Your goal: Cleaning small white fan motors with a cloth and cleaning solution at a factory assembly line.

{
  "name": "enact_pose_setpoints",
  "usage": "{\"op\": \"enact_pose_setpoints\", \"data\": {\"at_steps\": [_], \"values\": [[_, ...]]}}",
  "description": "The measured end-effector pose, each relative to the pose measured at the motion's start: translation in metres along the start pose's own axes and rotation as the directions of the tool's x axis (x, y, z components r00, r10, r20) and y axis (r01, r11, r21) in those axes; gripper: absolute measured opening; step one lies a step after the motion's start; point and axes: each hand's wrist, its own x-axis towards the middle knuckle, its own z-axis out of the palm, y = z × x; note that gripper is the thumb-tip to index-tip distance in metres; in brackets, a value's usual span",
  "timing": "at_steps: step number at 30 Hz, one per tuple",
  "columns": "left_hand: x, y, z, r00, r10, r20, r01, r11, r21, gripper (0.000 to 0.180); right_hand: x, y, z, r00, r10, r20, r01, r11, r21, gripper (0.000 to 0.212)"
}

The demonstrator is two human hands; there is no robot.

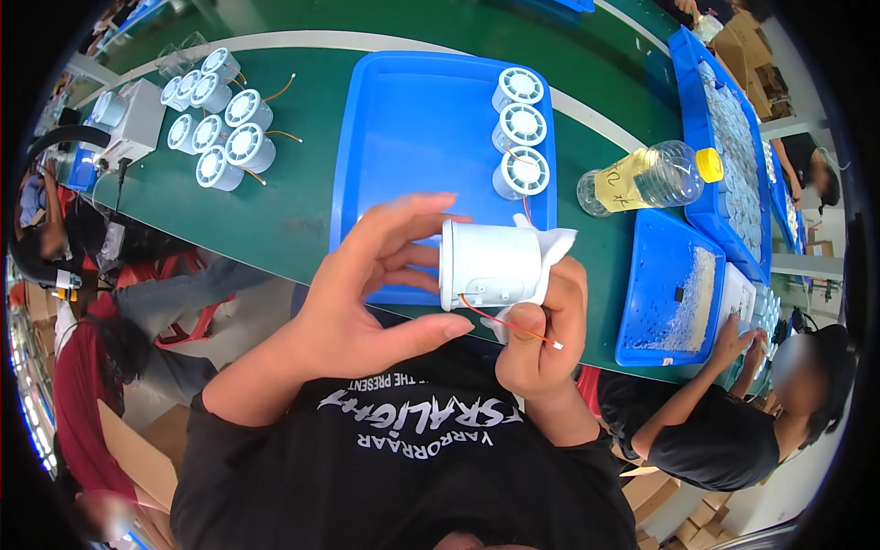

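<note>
My right hand (pixel 547 325) is closed on the right end of a pale white cylindrical fan unit (pixel 495 261). It also has a white cloth (pixel 555 247) bunched there, between fingers and housing. The unit lies sideways, and a thin red-orange wire with a small white plug hangs from its side. My left hand (pixel 362 284) is spread around the unit's left end, thumb below and fingers above; whether it touches cannot be made out. Just beyond, similar fan units (pixel 522 124) with slotted round tops stand in a column along the right side of a blue tray (pixel 403 69).
More fan units (pixel 220 119) stand on the green table (pixel 302 110) at left, near a white box-shaped device (pixel 137 119). A yellow-capped bottle (pixel 651 174) lies right of the tray. Beyond it are blue bins (pixel 632 344). A co-worker (pixel 724 422) sits at right.
</note>
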Motion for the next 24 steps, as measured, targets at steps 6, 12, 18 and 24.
{"op": "enact_pose_setpoints", "data": {"at_steps": [6, 12, 18, 24], "values": [[0.007, 0.005, 0.002, 0.940, -0.333, 0.076, 0.337, 0.870, -0.360, 0.069, -0.005, 0.007, -0.005, 0.993, -0.116, 0.024, 0.118, 0.960, -0.252, 0.038], [0.015, 0.003, -0.003, 0.925, 0.211, 0.317, -0.377, 0.624, 0.684, 0.066, 0.021, -0.002, -0.028, 0.618, 0.670, 0.411, -0.760, 0.376, 0.530, 0.032], [0.016, 0.005, 0.009, 0.997, 0.019, 0.081, -0.034, 0.983, 0.180, 0.070, 0.015, -0.006, -0.016, 0.954, 0.301, -0.003, -0.292, 0.929, 0.228, 0.025], [0.023, 0.012, 0.008, 0.960, -0.264, 0.096, 0.280, 0.926, -0.252, 0.078, 0.018, -0.010, -0.016, 0.995, 0.061, -0.082, -0.061, 0.998, 0.002, 0.025]]}}
